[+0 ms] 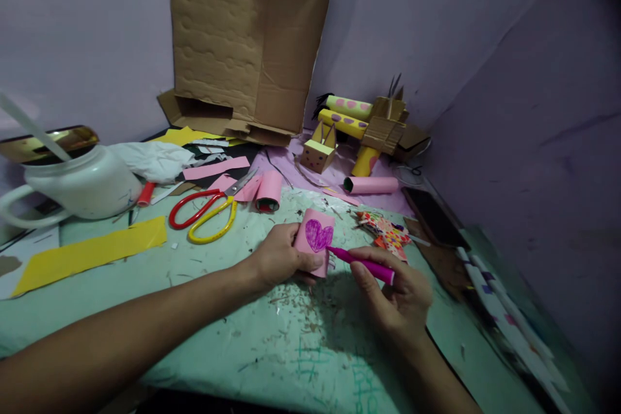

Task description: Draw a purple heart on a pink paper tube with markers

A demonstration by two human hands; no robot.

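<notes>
A pink paper-covered tube [305, 240] with a purple heart drawn on its side is held in my left hand [281, 255], thumb across its lower front. My right hand [395, 288] grips a magenta marker [371, 268], whose tip is at the right edge of the heart. Whether the tip touches the paper I cannot tell. Scissors [213, 213] with one red and one yellow handle lie open on the green table cover [194, 323], left of the tube. Another pink tube [268, 191] stands just behind them.
At the left are a white mug [87, 184] and a yellow strip [92, 255]. A cardboard box [223, 32] leans on the wall. Behind my hands are a small cardboard box [319, 154], tubes and a lying pink tube [371, 185]; a phone [435, 217] lies right.
</notes>
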